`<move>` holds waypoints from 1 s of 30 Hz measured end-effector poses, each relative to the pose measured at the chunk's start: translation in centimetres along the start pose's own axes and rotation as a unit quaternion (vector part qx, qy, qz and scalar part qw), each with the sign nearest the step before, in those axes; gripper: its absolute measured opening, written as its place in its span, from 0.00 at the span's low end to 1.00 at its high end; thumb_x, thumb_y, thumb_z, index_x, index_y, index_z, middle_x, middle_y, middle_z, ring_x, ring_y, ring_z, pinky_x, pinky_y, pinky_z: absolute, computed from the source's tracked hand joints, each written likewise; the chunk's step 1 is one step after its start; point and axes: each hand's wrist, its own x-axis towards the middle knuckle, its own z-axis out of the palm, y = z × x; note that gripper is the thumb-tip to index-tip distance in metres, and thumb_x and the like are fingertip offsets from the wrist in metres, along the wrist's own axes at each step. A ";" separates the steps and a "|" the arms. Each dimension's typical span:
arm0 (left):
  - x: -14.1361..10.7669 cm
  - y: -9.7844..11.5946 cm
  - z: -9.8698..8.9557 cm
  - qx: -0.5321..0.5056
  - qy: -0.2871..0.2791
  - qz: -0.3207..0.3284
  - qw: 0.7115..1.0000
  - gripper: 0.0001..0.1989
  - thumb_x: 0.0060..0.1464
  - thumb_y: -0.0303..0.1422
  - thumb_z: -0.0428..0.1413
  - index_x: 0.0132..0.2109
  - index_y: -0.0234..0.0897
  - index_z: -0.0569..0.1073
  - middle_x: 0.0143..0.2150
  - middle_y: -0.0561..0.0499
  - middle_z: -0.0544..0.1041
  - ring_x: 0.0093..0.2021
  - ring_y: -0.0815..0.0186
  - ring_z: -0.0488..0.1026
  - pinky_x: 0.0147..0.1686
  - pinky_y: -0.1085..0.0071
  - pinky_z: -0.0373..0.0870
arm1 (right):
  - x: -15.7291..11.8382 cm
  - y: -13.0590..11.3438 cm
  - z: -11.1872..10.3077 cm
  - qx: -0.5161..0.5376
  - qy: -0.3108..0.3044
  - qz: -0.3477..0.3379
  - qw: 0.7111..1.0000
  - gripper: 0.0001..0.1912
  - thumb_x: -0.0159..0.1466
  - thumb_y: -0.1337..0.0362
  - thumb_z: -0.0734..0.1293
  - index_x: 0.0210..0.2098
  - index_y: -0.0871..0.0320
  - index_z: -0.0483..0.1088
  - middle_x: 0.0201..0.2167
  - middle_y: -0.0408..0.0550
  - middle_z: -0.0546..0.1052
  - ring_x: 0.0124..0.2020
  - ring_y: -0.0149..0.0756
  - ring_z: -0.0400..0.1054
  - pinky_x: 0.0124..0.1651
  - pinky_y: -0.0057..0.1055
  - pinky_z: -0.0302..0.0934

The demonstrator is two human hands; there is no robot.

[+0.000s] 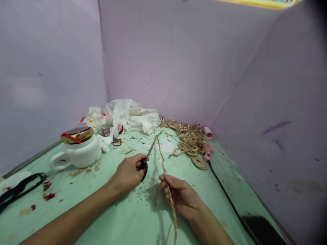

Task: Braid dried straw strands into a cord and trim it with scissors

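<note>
In the middle of the head view, my left hand (pixel 130 172) is closed round the black handles of a pair of scissors (pixel 151 148). The scissors' blades look closed and point away from me, their tip close to a braided jute cord (pixel 161 154). My right hand (pixel 180 197) pinches that cord between thumb and fingers. From the pinch, one stretch runs down past the palm to the bottom edge. The other stretch leads up to the far side, toward a tangled pile of jute cord (pixel 190 143).
White plastic bags (pixel 133 117) lie against the back wall. A white mug (pixel 83 153) with a gold-rimmed lid stands left, near black cord (pixel 21 189). At right are a pink glue gun (pixel 207 154), its black cable, and a phone (pixel 263 231). Scraps litter the green tabletop (pixel 125 221).
</note>
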 end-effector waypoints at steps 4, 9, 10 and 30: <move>-0.7 1.4 -1.1 0.177 -0.002 0.070 0.982 0.14 0.43 0.30 0.48 0.40 0.43 0.68 0.29 0.55 0.72 0.29 0.68 0.67 0.28 0.74 0.58 | 0.0 -0.1 0.4 -0.099 0.096 -0.143 0.980 0.12 0.42 0.65 0.72 0.24 0.67 0.70 0.15 0.42 0.69 0.13 0.19 0.57 0.15 0.16 0.51; -1.2 2.4 -1.5 0.274 -0.083 0.160 0.945 0.22 0.42 0.27 0.47 0.48 0.44 0.64 0.38 0.52 0.73 0.39 0.64 0.69 0.36 0.71 0.60 | 0.0 -0.3 0.8 -0.176 0.175 -0.220 0.943 0.15 0.40 0.63 0.72 0.25 0.67 0.71 0.14 0.44 0.70 0.11 0.19 0.54 0.11 0.17 0.45; -1.2 2.4 -1.5 0.289 -0.095 0.167 0.938 0.23 0.42 0.27 0.47 0.49 0.44 0.63 0.39 0.51 0.72 0.40 0.63 0.68 0.36 0.71 0.60 | 0.0 -0.2 0.7 -0.179 0.176 -0.225 0.941 0.16 0.40 0.63 0.72 0.27 0.67 0.71 0.14 0.44 0.70 0.11 0.20 0.54 0.11 0.17 0.44; -1.2 1.4 -0.9 0.351 -0.130 0.169 0.912 0.28 0.42 0.25 0.47 0.53 0.44 0.58 0.38 0.49 0.72 0.36 0.62 0.70 0.32 0.70 0.61 | -0.4 0.2 0.9 -0.284 0.132 -0.237 0.920 0.15 0.45 0.61 0.68 0.30 0.65 0.74 0.15 0.44 0.69 0.12 0.21 0.50 0.13 0.20 0.43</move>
